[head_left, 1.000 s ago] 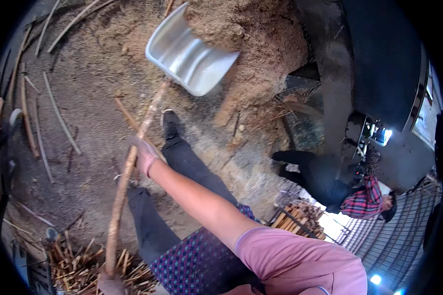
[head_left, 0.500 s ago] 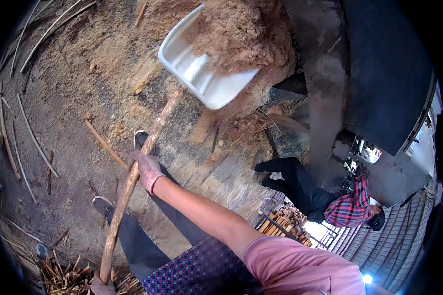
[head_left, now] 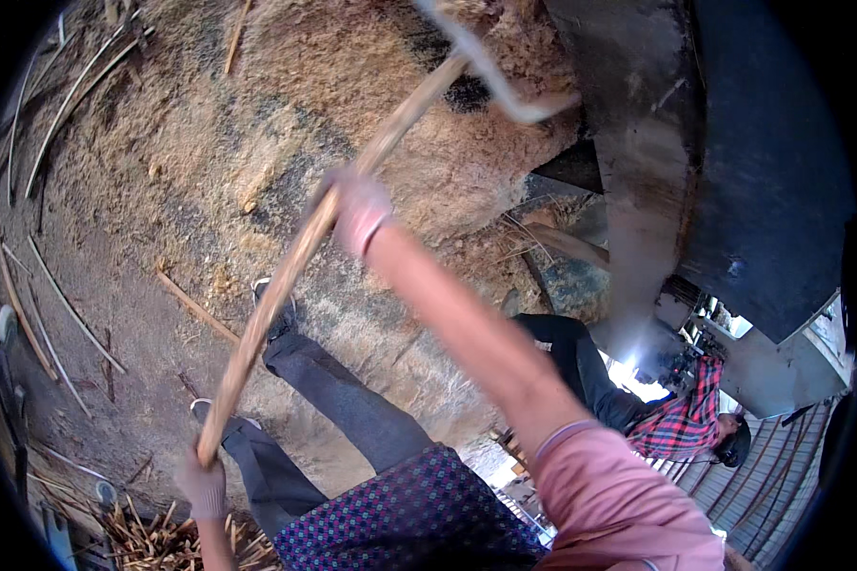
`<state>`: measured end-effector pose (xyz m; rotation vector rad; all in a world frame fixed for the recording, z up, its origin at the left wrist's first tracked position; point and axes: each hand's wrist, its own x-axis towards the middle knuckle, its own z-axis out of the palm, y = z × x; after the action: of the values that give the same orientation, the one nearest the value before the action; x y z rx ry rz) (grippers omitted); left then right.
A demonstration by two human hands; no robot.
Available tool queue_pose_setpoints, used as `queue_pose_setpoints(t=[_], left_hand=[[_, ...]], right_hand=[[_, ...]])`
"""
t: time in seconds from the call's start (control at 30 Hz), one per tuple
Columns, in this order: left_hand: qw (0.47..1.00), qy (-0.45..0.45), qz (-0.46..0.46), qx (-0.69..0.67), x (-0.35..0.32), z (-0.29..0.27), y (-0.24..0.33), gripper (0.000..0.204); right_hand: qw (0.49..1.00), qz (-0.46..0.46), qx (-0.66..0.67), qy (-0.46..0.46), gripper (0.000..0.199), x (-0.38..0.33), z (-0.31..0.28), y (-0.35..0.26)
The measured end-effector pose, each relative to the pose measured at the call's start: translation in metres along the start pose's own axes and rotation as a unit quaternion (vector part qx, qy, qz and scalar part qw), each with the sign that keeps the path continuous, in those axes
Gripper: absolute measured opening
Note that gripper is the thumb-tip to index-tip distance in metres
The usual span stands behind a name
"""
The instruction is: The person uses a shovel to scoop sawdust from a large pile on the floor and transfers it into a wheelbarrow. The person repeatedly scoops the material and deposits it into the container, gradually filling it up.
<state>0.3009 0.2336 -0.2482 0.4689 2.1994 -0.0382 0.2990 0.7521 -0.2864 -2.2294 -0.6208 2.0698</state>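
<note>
My right hand [head_left: 357, 211], in a pale knitted glove, is wrapped round the middle of a shovel's wooden handle [head_left: 276, 285]. Lower left, my gloved left hand [head_left: 202, 487] closes round the handle's near end. The shovel's white blade [head_left: 493, 68] is at the top, seen nearly edge-on and blurred by motion. It is at a heap of reddish-brown sawdust [head_left: 533, 43], and part of the blade runs out of view. Whether sawdust lies in the blade cannot be made out.
A dark metal machine panel [head_left: 762, 162] rises on the right beside a grey upright plate [head_left: 643, 162]. A co-worker in a checked shirt [head_left: 681, 409] is at the machinery. Wood strips [head_left: 71, 295] litter the ground at left; split sticks [head_left: 162, 542] are piled at lower left.
The shovel has swung up and away, its blade turning from face-up with sawdust on it to edge-on. My right hand moved up and right; my left hand rose slightly.
</note>
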Motion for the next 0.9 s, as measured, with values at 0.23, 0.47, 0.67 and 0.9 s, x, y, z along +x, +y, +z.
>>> queue_pose_setpoints(t=[0.23, 0.47, 0.67, 0.9], left_hand=[[0.985, 0.093, 0.133, -0.061, 0.150, -0.047, 0.161, 0.044], [0.991, 0.039, 0.093, -0.084, 0.119, -0.027, 0.143, 0.047], [0.997, -0.003, 0.057, -0.051, 0.064, -0.005, 0.063, 0.048], [0.999, 0.012, 0.021, -0.047, -0.086, 0.020, -0.067, 0.051]], right_hand=[[0.975, -0.220, 0.021, -0.036, 0.023, 0.050, -0.027, -0.186], [0.965, -0.223, 0.056, -0.127, 0.019, 0.045, -0.040, -0.138], [0.983, -0.098, 0.066, -0.142, 0.013, 0.029, -0.035, -0.051], [0.984, 0.067, 0.136, -0.095, 0.013, 0.003, -0.026, 0.133]])
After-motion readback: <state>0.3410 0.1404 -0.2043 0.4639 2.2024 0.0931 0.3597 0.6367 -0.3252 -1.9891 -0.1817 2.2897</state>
